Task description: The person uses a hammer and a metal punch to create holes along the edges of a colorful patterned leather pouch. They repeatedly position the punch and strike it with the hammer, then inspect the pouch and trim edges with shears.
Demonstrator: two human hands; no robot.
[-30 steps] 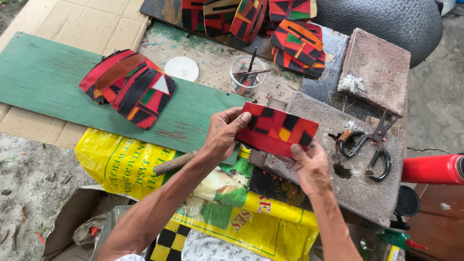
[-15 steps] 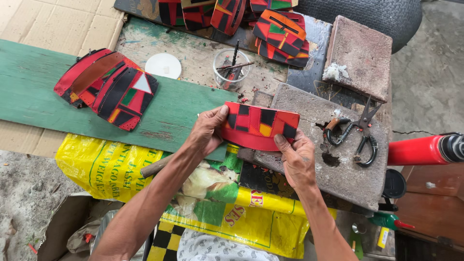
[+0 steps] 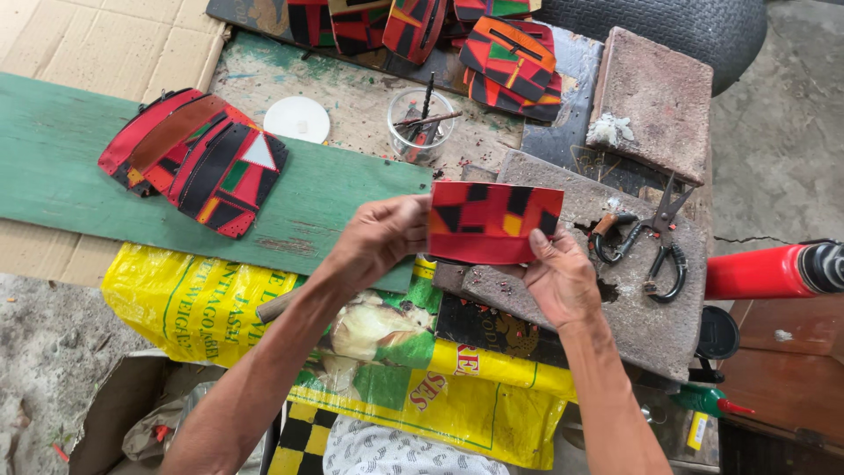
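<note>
both forearms reach up from the bottom of the view and meet over the desk. the left hand (image 3: 380, 239) is bent at the wrist, its fingers curled round the left short edge of a patchwork piece (image 3: 494, 222), thumb on the near face. the right hand (image 3: 561, 280) comes from below with the palm turned up and its fingertips (image 3: 538, 241) pressed on the lower right corner. so each grip is narrow and closed on the piece, which is held flat and nearly level in the air, just above the near edge of a grey stone slab (image 3: 615, 290).

the piece is a rectangle of stitched patches, red, black, orange and yellow, with a soft folded lower edge. the slab is rough, pitted and chipped, with crumbs of red scrap on it. on its right part lie black-handled scissors (image 3: 655, 242), blades pointing up. beyond it sits a second, brownish block (image 3: 655, 101), coarse like brick.

to the left a worn green plank (image 3: 61, 176) carries a fanned stack of similar patchwork pieces (image 3: 198, 158). near it are a white round lid (image 3: 296, 119) and a clear plastic cup (image 3: 422, 127) holding dark sticks. more patchwork pieces (image 3: 514, 66) lie at the top. a glossy yellow printed sack (image 3: 202, 308) hangs below the plank, and a red cylinder (image 3: 760, 273) juts in from the right.
</note>
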